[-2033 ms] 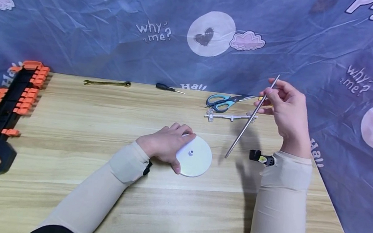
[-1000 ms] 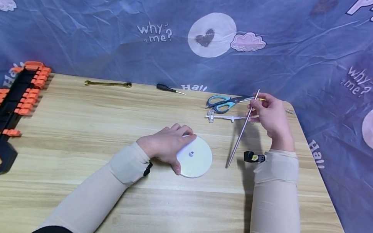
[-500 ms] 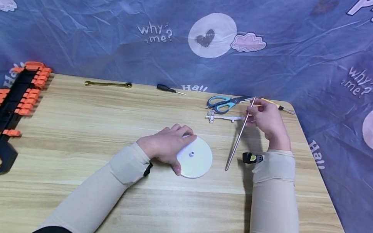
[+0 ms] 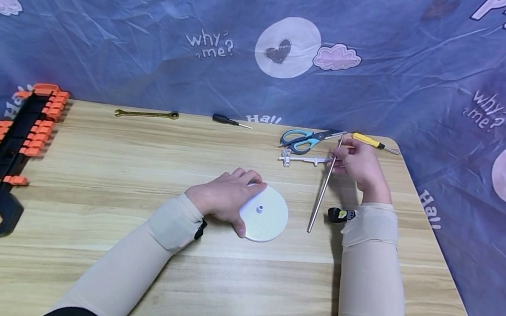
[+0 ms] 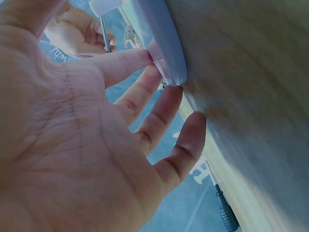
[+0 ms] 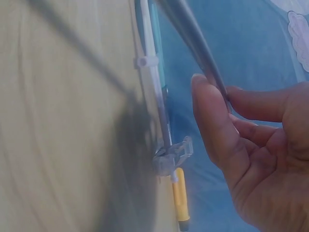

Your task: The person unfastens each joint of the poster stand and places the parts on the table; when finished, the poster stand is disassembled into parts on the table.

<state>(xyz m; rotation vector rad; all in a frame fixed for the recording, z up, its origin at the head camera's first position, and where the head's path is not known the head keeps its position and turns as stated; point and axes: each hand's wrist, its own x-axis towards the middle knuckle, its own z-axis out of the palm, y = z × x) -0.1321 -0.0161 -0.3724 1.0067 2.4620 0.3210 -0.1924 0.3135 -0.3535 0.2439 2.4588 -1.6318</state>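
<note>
My left hand holds the left rim of a white round disc lying on the table, its thumb and fingers spread about the edge. A short stub rises from the disc's middle. In the left wrist view the fingertips meet the rim of the disc. My right hand pinches a thin metal rod near its upper end, the rod slanting down to the right of the disc, apart from it. The right wrist view shows the rod between thumb and fingers.
Behind the right hand lie a white bar with clear ends, blue-handled scissors and a yellow-handled screwdriver. Farther left are a black screwdriver, a wrench and a black-and-orange rack. A printed blue cloth hangs behind.
My right hand has moved left and down with the rod, which stands steeper in view. More of the yellow screwdriver shows. My left hand and the disc stay in place.
</note>
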